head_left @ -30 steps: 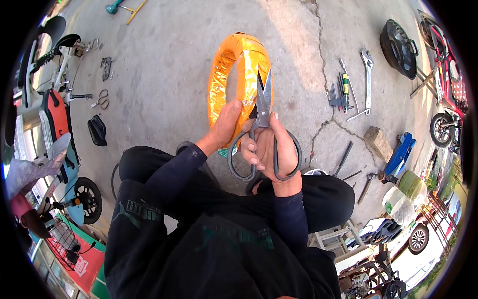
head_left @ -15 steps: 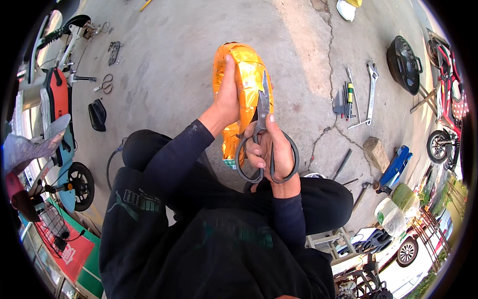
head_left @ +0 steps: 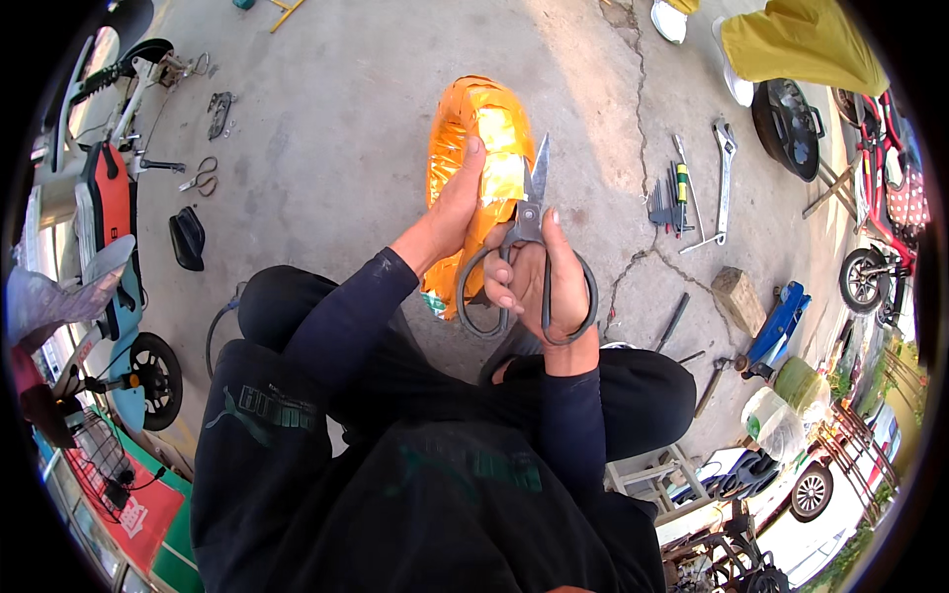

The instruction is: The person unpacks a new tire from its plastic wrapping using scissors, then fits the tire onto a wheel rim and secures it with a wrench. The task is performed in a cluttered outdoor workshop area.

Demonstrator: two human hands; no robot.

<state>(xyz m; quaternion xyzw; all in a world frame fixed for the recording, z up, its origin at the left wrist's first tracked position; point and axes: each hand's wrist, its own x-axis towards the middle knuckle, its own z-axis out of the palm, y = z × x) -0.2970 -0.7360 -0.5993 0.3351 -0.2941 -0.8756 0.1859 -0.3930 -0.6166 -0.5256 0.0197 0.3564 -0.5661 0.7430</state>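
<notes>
My left hand [head_left: 457, 210] grips a long, rounded bundle wrapped in shiny orange-gold plastic film [head_left: 457, 128], thumb along its near face. What lies inside the wrapping is hidden. In my right hand [head_left: 561, 282] is a pair of black-handled scissors [head_left: 531, 219], fingers and thumb through the big loops. Their blades stand apart at the bundle's right edge. One blade is largely hidden at the wrapping, while the other points up free beside it.
On the concrete, a wrench [head_left: 725, 178], screwdriver [head_left: 681, 184] and hex keys lie to the right, near a black pan [head_left: 786, 128] and wooden block [head_left: 738, 299]. Left are small scissors [head_left: 204, 176] and a scooter [head_left: 107, 198]. Another person's yellow-trousered leg [head_left: 801, 44] is at upper right.
The scissor blades, together before, have spread apart at the bundle's right edge. The bundle's lower end has swung slightly left. Another person's leg has come into view at upper right.
</notes>
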